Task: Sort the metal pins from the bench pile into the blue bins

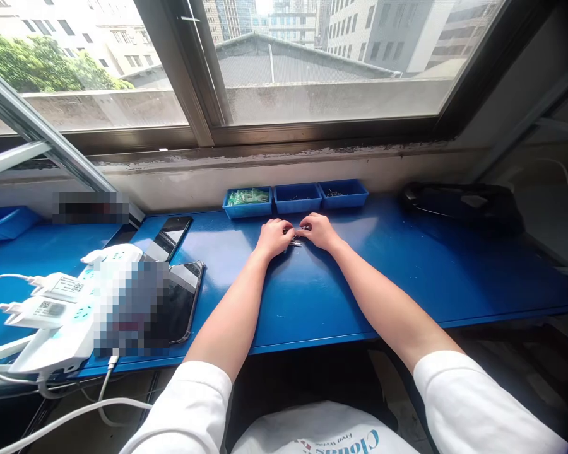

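Both my hands meet over the blue table, just in front of a row of small blue bins. My left hand (275, 238) has its fingers bent and pressed together at some small metal pieces (296, 241). From the other side, my right hand (320, 231) pinches at the same spot, its fingertips nearly touching those of the left. What exactly each hand grips is too small to make out. Behind them stand a bin with green-and-white packets (247, 197), a middle bin (297, 205) whose contents are hard to see, and a right bin with small dark pieces (334, 193).
On the left lie a phone (173, 234), a dark tablet-like device (187, 296) and a white power strip (78, 328) with plugs and cables. Another blue bin (7, 222) sits at the far left. A black bag (459, 205) rests at the back right. A window is behind the table (312, 309).
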Demonstrator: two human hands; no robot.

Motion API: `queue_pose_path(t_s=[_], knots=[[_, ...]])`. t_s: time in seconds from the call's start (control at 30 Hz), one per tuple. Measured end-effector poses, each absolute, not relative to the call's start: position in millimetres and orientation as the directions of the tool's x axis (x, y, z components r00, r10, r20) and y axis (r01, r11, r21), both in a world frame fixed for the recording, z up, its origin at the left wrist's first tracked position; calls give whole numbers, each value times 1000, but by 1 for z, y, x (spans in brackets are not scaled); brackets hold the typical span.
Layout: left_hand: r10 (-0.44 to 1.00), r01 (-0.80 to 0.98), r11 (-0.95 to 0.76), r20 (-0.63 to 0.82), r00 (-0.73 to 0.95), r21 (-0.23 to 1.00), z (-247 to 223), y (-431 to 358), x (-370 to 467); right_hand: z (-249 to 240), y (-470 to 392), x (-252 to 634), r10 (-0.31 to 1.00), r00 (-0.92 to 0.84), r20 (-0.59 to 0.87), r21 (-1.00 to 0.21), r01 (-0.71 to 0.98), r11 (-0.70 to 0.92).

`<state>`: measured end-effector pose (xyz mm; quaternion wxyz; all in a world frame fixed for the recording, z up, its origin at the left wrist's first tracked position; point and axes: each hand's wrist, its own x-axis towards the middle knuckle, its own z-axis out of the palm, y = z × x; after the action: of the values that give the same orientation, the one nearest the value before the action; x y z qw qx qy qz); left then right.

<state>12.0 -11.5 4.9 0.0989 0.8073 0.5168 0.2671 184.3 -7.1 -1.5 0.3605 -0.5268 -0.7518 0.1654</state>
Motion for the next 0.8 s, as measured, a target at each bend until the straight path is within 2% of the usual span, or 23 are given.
queue_pose_path(t_s=[0.23,0.43,0.63,0.8], knots=[[882,788,-460,318,349,409,7,-16,13,-2,-7,185,872,-155,464,-649,610,454],[865,783,-492,316,389,382,7,-20,14,-1,-9,185,874,-165,457,-711,523,470],[852,766,-514,332,404,387,8,-20,14,0,-8,185,947,-81,311,-908,269,321],[832,712,-543,403,382,445,8,-19,14,6,-8,180,951,25,309,-947,99,306]])
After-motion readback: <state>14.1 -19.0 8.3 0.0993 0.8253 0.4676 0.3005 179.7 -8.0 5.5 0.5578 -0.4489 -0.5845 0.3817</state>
